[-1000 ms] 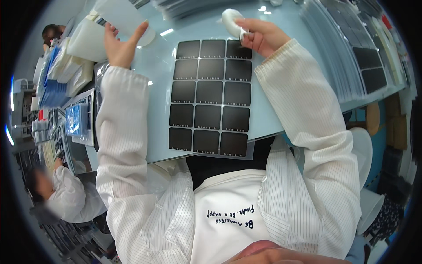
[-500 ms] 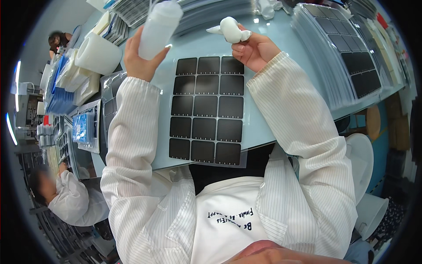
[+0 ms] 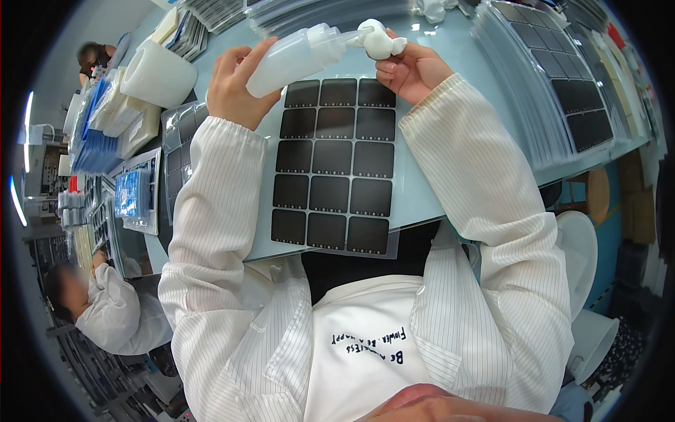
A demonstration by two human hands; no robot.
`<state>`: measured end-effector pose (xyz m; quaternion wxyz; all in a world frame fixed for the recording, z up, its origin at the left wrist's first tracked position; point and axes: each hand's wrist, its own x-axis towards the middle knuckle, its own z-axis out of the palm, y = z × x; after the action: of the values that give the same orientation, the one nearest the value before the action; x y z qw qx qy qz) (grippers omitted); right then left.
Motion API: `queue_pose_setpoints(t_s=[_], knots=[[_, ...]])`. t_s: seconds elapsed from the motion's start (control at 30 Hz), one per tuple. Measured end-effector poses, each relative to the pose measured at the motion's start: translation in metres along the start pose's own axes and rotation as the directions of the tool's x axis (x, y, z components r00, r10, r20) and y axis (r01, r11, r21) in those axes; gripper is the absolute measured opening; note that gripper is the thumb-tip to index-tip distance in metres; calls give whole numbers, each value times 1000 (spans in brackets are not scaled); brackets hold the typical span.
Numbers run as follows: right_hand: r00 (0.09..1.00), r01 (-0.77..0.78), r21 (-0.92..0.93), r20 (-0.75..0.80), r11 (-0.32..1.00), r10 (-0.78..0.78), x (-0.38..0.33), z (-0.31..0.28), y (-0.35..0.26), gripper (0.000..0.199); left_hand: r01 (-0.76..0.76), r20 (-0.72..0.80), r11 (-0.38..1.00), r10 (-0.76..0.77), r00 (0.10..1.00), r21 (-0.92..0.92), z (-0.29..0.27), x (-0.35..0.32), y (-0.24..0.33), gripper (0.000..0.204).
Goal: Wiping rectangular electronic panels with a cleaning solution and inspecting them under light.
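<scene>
My left hand grips a translucent white squeeze bottle, tipped over to the right. The bottle's nozzle meets a white wad of cloth that my right hand pinches; whether any liquid flows I cannot see. Below both hands, a sheet of dark rectangular panels in rows of three lies on the pale glass-topped table. Its near end reaches over the table's front edge.
Stacked clear-wrapped panel sheets stand at the right. To the left are a large white roll, blue and white packets and more sheets. A person in white sits farther left. A white bin stands at the lower right.
The bottle has tilted from nearly upright to lying rightward, bringing its nozzle to the cloth wad. My right hand has shifted slightly. The panel sheet sits a little higher in view.
</scene>
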<state>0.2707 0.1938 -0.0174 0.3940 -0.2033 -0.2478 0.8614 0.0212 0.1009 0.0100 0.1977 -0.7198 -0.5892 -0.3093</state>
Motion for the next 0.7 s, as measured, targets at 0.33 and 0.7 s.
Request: queue_pose_setpoints(t_s=[0.33, 0.7], knots=[[1000, -10, -42, -22, 999, 9, 2, -4, 1, 28, -104, 8, 984, 104, 995, 142, -11, 9, -9, 63], [1000, -25, -45, -9, 999, 24, 4, -6, 2, 26, -168, -10, 950, 177, 984, 263, -19, 15, -5, 59]])
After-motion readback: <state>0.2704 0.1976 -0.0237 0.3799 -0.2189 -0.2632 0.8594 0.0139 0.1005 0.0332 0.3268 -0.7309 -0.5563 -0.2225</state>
